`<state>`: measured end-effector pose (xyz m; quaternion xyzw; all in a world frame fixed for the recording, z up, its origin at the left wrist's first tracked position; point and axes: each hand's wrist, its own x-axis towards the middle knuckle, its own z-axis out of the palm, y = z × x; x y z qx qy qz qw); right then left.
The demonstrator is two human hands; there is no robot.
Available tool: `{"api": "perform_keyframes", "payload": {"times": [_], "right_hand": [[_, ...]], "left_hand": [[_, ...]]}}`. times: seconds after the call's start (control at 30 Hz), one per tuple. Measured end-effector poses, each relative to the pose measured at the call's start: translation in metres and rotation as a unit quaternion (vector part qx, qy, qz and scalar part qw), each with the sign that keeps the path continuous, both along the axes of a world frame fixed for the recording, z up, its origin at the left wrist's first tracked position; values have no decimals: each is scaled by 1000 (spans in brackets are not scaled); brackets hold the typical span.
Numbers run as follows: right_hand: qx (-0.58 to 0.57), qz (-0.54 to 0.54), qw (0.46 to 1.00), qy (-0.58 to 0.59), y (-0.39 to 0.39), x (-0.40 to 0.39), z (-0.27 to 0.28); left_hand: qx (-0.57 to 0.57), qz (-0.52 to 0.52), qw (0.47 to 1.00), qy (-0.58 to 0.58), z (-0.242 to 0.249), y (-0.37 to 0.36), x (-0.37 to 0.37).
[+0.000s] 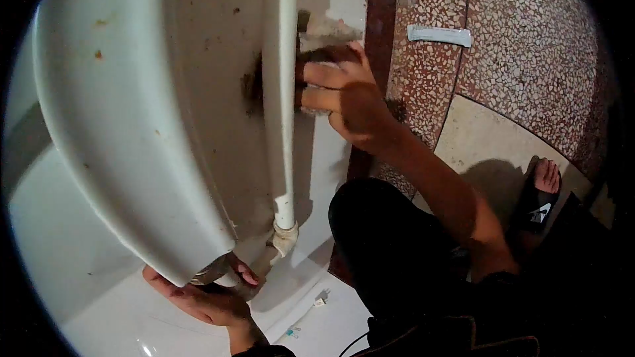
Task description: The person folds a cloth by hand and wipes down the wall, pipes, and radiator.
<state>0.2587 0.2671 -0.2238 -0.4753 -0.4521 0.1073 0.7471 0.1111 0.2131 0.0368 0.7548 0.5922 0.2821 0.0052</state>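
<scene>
My left hand [208, 301] is curled around a metal fitting [213, 270] at the lower end of the white basin [106, 112]. Its fingertips show on the far side, beside a short pale pipe. My right hand [350, 96] reaches to the wall, its fingers bent and partly hidden behind the long white pipe [286, 92]. Something greyish shows under those fingers, too hidden to name, close to a dark, dirty patch on the wall. The long pipe ends in a wrapped elbow joint [285, 238], between my two hands.
A white packet [439, 36] lies on the speckled floor [529, 46], near a dark pointed object at the top edge. My knee [370, 218] is bent close to the wall. A sandalled foot [545, 188] rests on the right. Small plugs [320, 302] are at the bottom.
</scene>
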Motion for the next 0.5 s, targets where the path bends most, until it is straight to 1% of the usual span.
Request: {"api": "perform_keyframes", "payload": {"times": [0.07,0.13,0.17,0.23,0.27,0.3,0.33,0.37,0.43,0.47,0.5], "right_hand": [[-9,-20,1000,-15,9,0,-2],[-10,-52,998,-35,25,4,-1],[1,-112,991,74,45,14,-1],[10,-164,968,189,59,20,3],[-47,-148,979,134,62,25,4],[-78,-141,982,102,63,20,4],[-107,-135,983,70,64,14,5],[4,-127,967,222,65,-24,6],[119,-116,915,367,36,-50,15],[23,-88,983,158,5,-48,9],[-33,-70,996,51,4,-42,10]], "left_hand": [[-12,1,999,-31,4,-4,2],[-64,-10,995,-70,5,-4,2],[-83,-12,993,-83,4,-4,2],[-62,13,995,-82,0,0,6],[-55,19,995,-82,-1,4,8],[14,-7,999,-46,-5,10,9],[8,-10,998,-61,-6,8,14],[1,-14,997,-76,-8,7,19],[-8,-14,996,-87,-9,5,21],[-9,-13,996,-85,-8,4,19],[-11,-12,996,-83,-8,4,17]]}}
